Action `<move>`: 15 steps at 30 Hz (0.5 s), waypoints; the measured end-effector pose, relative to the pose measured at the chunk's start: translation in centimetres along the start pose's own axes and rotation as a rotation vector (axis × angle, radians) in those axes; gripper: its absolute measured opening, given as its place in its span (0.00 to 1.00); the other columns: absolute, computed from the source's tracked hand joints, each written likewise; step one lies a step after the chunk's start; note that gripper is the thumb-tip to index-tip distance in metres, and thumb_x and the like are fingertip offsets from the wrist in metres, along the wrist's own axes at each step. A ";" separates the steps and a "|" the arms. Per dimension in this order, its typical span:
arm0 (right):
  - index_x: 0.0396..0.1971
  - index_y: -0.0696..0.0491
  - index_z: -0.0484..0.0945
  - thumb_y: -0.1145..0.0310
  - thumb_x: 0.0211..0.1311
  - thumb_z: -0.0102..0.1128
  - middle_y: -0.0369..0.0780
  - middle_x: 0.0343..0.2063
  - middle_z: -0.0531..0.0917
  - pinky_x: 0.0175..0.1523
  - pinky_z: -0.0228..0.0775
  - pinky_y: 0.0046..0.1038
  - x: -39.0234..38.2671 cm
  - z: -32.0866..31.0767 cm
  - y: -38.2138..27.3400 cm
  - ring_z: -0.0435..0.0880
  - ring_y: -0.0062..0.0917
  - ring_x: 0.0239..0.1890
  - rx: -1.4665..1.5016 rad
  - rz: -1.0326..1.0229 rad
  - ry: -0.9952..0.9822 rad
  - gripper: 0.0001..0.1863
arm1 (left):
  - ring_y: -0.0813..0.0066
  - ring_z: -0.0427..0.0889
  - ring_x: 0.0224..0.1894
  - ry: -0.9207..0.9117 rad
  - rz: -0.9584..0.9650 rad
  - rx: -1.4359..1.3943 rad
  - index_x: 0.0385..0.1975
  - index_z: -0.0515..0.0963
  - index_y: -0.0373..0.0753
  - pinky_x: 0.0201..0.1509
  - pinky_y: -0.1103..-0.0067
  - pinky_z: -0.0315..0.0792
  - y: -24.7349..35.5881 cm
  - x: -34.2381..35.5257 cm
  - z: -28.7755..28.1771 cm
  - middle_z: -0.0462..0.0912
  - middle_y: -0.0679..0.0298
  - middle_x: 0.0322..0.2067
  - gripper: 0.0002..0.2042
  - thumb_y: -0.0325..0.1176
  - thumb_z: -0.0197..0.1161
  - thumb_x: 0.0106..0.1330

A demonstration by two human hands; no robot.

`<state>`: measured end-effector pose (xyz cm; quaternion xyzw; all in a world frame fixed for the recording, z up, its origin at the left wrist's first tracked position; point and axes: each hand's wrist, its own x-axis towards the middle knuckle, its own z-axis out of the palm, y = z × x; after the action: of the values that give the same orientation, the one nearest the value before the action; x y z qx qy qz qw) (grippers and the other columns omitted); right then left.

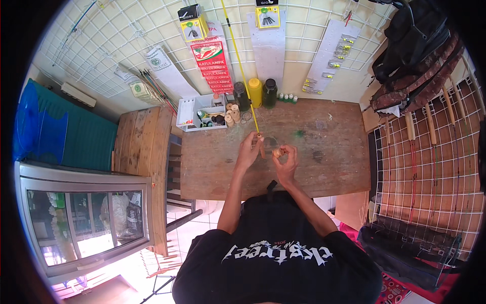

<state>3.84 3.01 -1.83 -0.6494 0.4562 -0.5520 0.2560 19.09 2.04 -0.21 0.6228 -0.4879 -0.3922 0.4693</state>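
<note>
On your far left stands a glass-doored cabinet, with a wooden bench beyond it. Next comes the worktable, and at its back left corner sits a white tray split into compartments. Pale wooden spools are grouped at the tray's right end; you cannot tell from here whether they are all inside it. A dark bottle stands just to their right.

Your left hand is over the middle of the table, its fingers pinching the lower end of the yellow rod. The rod slants up and away to the left, past the bottles, and a brown handle shows beside your fingers. Behind are a yellow bottle and a dark green bottle.

Just right of the handle, your right hand pinches a small wooden spool between thumb and fingers. Farther right, small green-and-white bottles line the wall edge, and a dark bag hangs at the far right.
</note>
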 end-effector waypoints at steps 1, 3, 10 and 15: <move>0.39 0.55 0.69 0.83 0.40 0.68 0.42 0.36 0.73 0.42 0.69 0.29 0.0 -0.1 -0.1 0.75 0.32 0.37 -0.017 -0.016 0.007 0.23 | 0.70 0.81 0.38 0.017 0.001 0.017 0.46 0.73 0.36 0.40 0.75 0.74 0.1 -0.1 0.1 0.80 0.58 0.36 0.11 0.32 0.57 0.66; 0.36 0.55 0.68 0.83 0.39 0.68 0.42 0.36 0.73 0.42 0.68 0.29 0.2 0.0 -0.3 0.75 0.32 0.37 -0.012 -0.035 0.018 0.23 | 0.71 0.81 0.37 0.025 0.007 0.031 0.47 0.72 0.36 0.39 0.75 0.73 0.2 -0.1 0.2 0.80 0.58 0.38 0.12 0.32 0.57 0.66; 0.33 0.54 0.66 0.84 0.38 0.69 0.43 0.33 0.71 0.40 0.68 0.31 0.6 -0.5 -1.4 0.74 0.35 0.36 -0.066 -0.120 -0.032 0.22 | 0.69 0.77 0.43 0.355 0.282 0.307 0.50 0.71 0.35 0.46 0.76 0.71 1.0 -0.9 1.1 0.77 0.57 0.42 0.16 0.33 0.59 0.65; 0.34 0.54 0.66 0.83 0.39 0.68 0.44 0.33 0.71 0.40 0.69 0.34 0.5 -0.5 -1.3 0.74 0.36 0.36 -0.053 -0.184 -0.041 0.22 | 0.71 0.77 0.40 0.396 0.161 0.151 0.51 0.70 0.33 0.47 0.76 0.71 4.7 -3.8 2.0 0.76 0.59 0.40 0.17 0.32 0.60 0.64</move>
<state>3.73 3.27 -0.36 -0.7061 0.4037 -0.5477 0.1962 15.27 5.01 3.95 0.6800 -0.4624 -0.1861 0.5377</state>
